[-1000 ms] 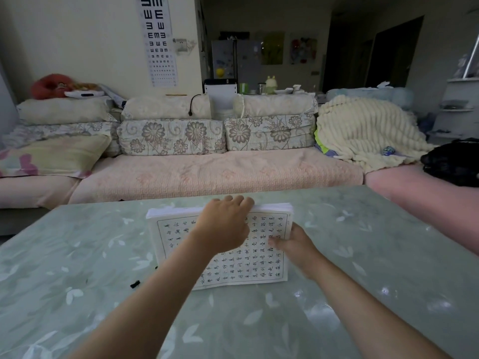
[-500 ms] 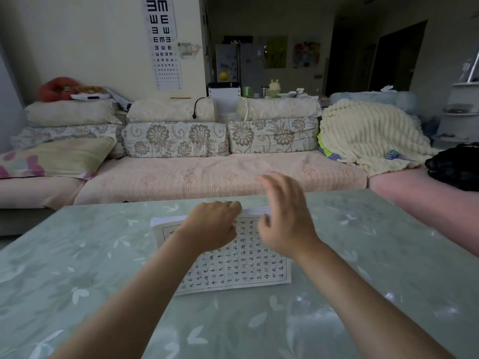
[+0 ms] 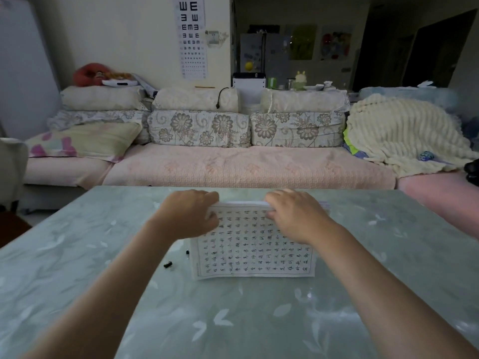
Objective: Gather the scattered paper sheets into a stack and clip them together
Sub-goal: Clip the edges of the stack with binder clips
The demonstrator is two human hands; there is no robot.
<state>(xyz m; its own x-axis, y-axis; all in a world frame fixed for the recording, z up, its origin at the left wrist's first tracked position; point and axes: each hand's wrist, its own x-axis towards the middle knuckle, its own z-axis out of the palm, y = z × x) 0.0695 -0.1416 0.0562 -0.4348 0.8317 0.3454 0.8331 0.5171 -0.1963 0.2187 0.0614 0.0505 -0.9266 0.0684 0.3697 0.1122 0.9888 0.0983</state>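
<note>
A stack of white paper sheets [image 3: 254, 255], printed with a grid of characters, stands tilted on its near edge on the green table [image 3: 77, 268]. My left hand [image 3: 189, 216] grips the stack's top left corner. At the top right, my right hand [image 3: 295, 216] grips the upper edge, fingers curled over it. A small black clip [image 3: 168, 264] lies on the table just left of the stack, with another small dark piece [image 3: 187, 252] near the paper's left edge.
A long pink sofa [image 3: 233, 169] with floral cushions runs behind the table's far edge. A cream blanket [image 3: 404, 133] lies on its right end. The pink sofa arm [image 3: 440, 200] borders the table on the right.
My right hand came from the stack's right side, over the top, and now holds the upper edge. The stack's far edge has been raised off the table. The view shifted left.
</note>
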